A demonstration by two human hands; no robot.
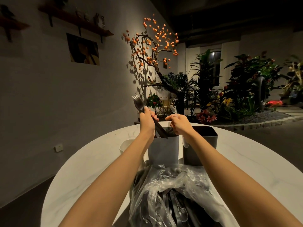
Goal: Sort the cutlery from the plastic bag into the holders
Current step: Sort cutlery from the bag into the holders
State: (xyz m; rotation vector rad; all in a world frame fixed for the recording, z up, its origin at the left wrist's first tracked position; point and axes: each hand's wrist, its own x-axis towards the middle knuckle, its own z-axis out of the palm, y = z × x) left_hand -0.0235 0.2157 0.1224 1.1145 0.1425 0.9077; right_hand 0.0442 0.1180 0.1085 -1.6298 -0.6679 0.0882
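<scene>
Left hand [147, 119]: your fist grips dark plastic forks [139, 104] above the white holder [164, 149].
Right hand [179, 123]: beside it, you pinch clear spoons [173, 109].

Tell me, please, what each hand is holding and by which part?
The left hand grips dark forks by their handles, tines up; the right hand holds clear plastic cutlery around mid-length.

dim room | spotlit tree [152, 46] casts wall shadows | edges bowed, dark

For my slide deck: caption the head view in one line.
Left hand lowers black forks into the white holder; right hand grips clear cutlery above the plastic bag.
</scene>
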